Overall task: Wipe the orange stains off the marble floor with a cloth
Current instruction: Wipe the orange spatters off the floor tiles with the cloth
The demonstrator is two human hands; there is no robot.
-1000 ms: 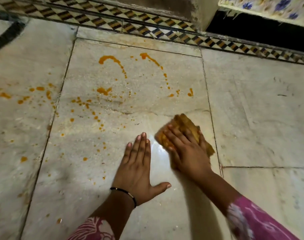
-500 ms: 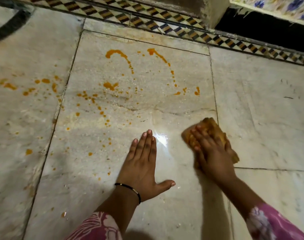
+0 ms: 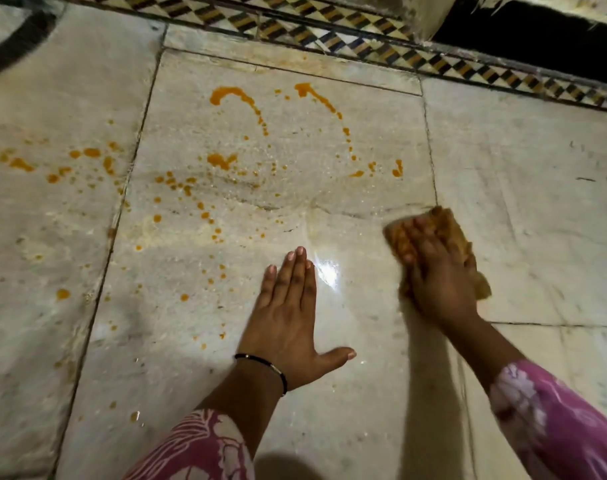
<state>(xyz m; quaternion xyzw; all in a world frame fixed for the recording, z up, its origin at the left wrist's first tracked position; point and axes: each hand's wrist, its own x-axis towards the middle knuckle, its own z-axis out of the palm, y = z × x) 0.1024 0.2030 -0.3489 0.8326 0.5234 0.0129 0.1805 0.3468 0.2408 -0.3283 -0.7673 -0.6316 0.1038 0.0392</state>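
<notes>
Orange stains [image 3: 225, 161] in arcs, blobs and small drops spread over the pale marble floor [image 3: 520, 168], mostly on the middle slab and the slab to its left. My right hand [image 3: 437, 271] presses an orange-stained cloth [image 3: 447, 223] flat on the floor at the right edge of the middle slab, fingers spread over it. My left hand [image 3: 288, 317] lies flat on the wet, shiny marble, palm down, fingers together, holding nothing. A black bracelet sits on that wrist. The patch between the two hands is glossy and free of orange.
A checkered tile border [image 3: 399, 53] runs along the far edge of the floor. Behind it at the top right is a dark gap [image 3: 537, 32] under a ledge. A dark curved band [image 3: 14, 46] crosses the far left corner.
My right hand has slid the cloth to the right, from beside my left fingertips to the slab joint. My left hand has stayed planted; the view has shifted slightly.
</notes>
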